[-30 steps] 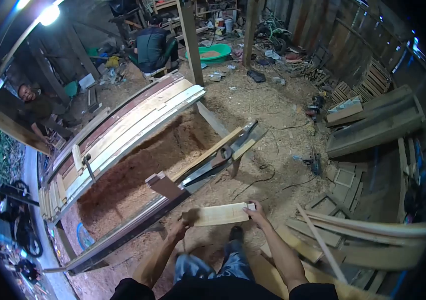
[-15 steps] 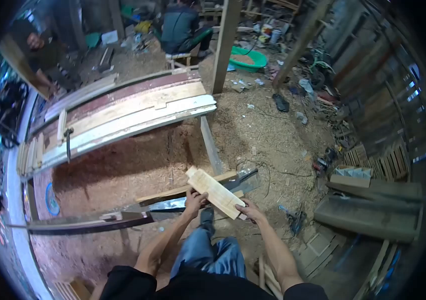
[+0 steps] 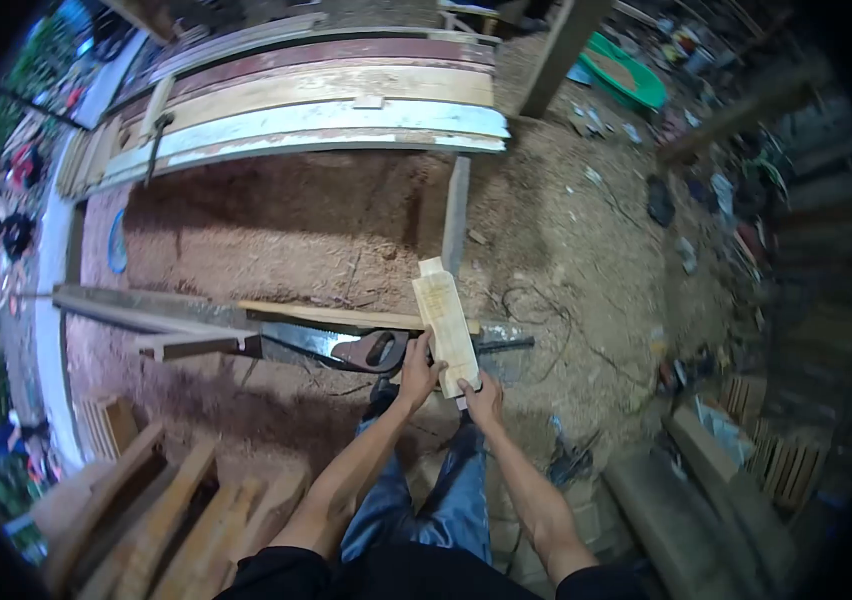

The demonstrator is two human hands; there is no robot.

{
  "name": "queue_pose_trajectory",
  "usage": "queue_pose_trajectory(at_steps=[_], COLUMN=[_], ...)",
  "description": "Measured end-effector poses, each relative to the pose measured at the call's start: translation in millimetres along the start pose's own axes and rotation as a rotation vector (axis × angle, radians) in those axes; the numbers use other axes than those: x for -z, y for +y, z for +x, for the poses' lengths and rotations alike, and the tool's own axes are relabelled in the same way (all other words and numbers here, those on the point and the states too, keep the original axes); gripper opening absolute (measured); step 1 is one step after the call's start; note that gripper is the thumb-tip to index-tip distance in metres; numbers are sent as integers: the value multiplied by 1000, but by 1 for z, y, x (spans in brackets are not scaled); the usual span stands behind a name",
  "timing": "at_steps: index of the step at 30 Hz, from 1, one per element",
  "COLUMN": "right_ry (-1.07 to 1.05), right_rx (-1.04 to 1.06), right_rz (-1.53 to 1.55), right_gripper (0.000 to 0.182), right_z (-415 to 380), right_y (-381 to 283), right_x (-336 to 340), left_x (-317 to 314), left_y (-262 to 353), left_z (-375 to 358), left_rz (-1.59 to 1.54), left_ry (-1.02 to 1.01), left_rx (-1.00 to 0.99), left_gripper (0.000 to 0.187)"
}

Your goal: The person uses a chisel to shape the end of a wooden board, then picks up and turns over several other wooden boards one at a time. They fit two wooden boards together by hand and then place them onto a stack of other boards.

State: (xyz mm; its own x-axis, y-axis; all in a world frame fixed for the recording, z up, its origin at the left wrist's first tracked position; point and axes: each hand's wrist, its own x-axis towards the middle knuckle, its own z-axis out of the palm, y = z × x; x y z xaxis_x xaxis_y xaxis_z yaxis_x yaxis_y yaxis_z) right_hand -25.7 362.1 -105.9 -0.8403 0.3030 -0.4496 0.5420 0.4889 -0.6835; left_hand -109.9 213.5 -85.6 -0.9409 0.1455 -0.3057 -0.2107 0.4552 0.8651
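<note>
A short pale wooden board (image 3: pixel 446 325) with a narrow tenon-like tab at its far end is held in front of my legs, tilted slightly. My left hand (image 3: pixel 420 374) grips its left edge near the lower half. My right hand (image 3: pixel 484 400) closes on the near right corner, thumb on top. Just left of my left hand lies a handsaw (image 3: pixel 346 352) with a dark brown handle, its blade partly hidden. A long wooden strip (image 3: pixel 336 316) runs behind the saw and passes behind the board.
A workbench of long planks (image 3: pixel 326 95) stands ahead, with a clamp (image 3: pixel 156 140) at its left. A post (image 3: pixel 561 60) rises at its right end, near a green basin (image 3: pixel 626 80). Timber pieces (image 3: pixel 176 510) stand lower left. Sawdust covers the floor (image 3: pixel 576 260).
The board has turned more upright and shifted slightly right, with both hands still on it. My view has swung down and left, bringing the saw handle and the lower-left timber into sight.
</note>
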Motion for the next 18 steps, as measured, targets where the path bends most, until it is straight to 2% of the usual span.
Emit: queue_pose_trajectory(at_steps=[2, 4, 5, 7, 8, 9, 10, 11, 13, 14, 15, 16, 18], right_ry=[59, -16, -21, -70, -105, -10, 108, 23, -90, -122, -254, -390, -887], right_rx=[28, 60, 55, 45, 29, 113, 192, 248, 402, 513, 493, 465, 510], right_rz=[2, -2, -63, -89, -65, -217, -366, -389, -450, -476, -456, -442, -714], right_gripper=[63, 60, 61, 64, 65, 64, 64, 61, 58, 56, 51, 45, 39], right_z=[-3, -5, -4, -1, -1, -8, -17, -22, -37, -46, -55, -61, -58], right_y=[-1, -3, 3, 7, 2, -11, -26, -35, -43, -45, -46, -46, -54], right_x=[1, 7, 5, 1, 5, 7, 13, 18, 21, 15, 6, -1, -20], left_x=[-5, -13, -21, -32, -27, -22, -25, -30, -3, 12, 29, 49, 79], left_y=[1, 1, -22, -44, -33, -8, -19, -29, -34, -38, -48, -63, -125], left_z=[-4, -9, -7, -8, -14, -21, -30, -36, -62, -81, -102, -124, -171], left_rz=[15, -118, -105, -67, 35, 85, 112, 140, 88, -29, -144, -132, -62], left_ry=[12, 33, 74, 151, 143, 131, 152, 158, -96, -92, -92, -76, 45], left_rx=[83, 128, -1, -91, -48, 108, 50, -14, -6, 10, 24, 68, 154], left_gripper=[73, 74, 75, 78, 76, 72, 64, 57, 54, 49, 45, 45, 44])
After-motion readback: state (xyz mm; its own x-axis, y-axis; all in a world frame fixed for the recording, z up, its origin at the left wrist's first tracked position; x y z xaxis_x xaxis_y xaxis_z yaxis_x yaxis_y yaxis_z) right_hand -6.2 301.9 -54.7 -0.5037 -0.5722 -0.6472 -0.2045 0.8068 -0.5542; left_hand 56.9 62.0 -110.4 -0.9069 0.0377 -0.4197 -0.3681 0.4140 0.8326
